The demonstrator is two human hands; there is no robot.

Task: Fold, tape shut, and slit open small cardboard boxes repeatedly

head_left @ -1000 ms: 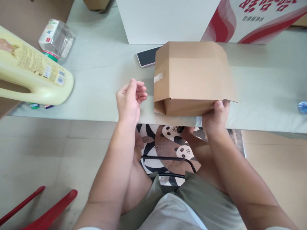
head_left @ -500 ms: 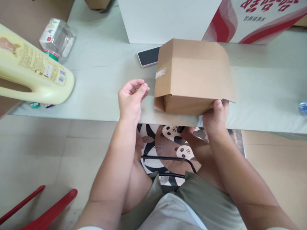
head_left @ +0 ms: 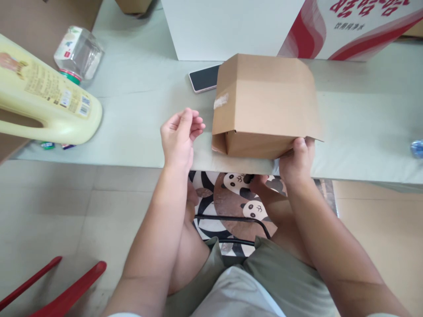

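Note:
A brown cardboard box (head_left: 271, 97) stands near the table's front edge, with a whitish strip of tape on its left side. My right hand (head_left: 299, 160) grips the box at its lower right front corner, thumb on the outside and the other fingers partly hidden. To the left of the box, apart from it, my left hand (head_left: 181, 136) is raised over the table edge with its fingers curled and the thumb against them. Whether anything small is between those fingertips cannot be made out. Behind the box's left side lies a phone (head_left: 203, 78), partly covered from view.
A large white and red carton (head_left: 231, 28) stands behind the box. At the left are a yellow jug (head_left: 49, 97) and a clear jar (head_left: 81, 53) with a green lid. A blue object (head_left: 417, 149) lies at the right edge. Red bars (head_left: 72, 288) show at the lower left.
My left thumb has lifted and the fingers of that hand have shifted slightly. My right hand and the box have stayed in place.

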